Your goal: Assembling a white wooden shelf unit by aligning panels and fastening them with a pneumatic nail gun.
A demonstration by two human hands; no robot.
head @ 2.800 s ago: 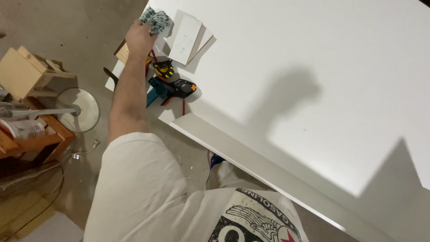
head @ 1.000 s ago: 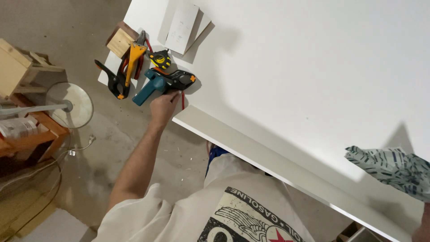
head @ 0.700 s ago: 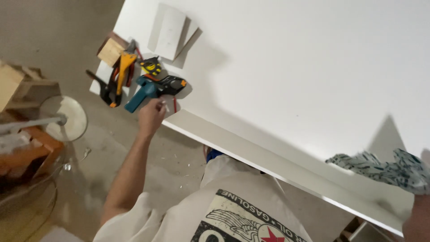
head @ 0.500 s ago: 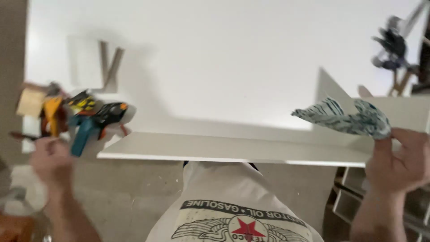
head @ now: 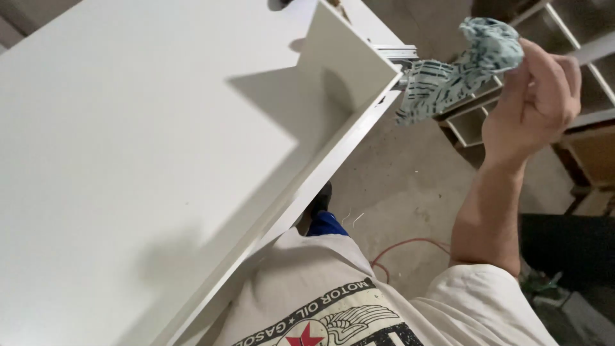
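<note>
Looking down from the head camera, we see our right hand raised off to the right of the table, its fingers curled closed and pinching a crumpled rag. The rag is pale green with dark markings, bunched at the top where the fingers grip it, and its loose end hangs down to the left, in the air, just beyond the far right corner of the table and not touching it. Our bare forearm runs down from the hand toward the short white sleeve at the bottom right. Our left hand is out of view, so we cannot tell what it is doing.

The table is a large white panel that fills the left side of the view, and its front edge runs diagonally from the bottom centre up to the right. At its far right end an upright white panel stands on it and throws a dark shadow across the surface to its left.

Below the table edge we see our white printed shirt. To the right lies a grey concrete floor with a thin red cable curling across it. White shelving stands at the top right, behind the hand.
</note>
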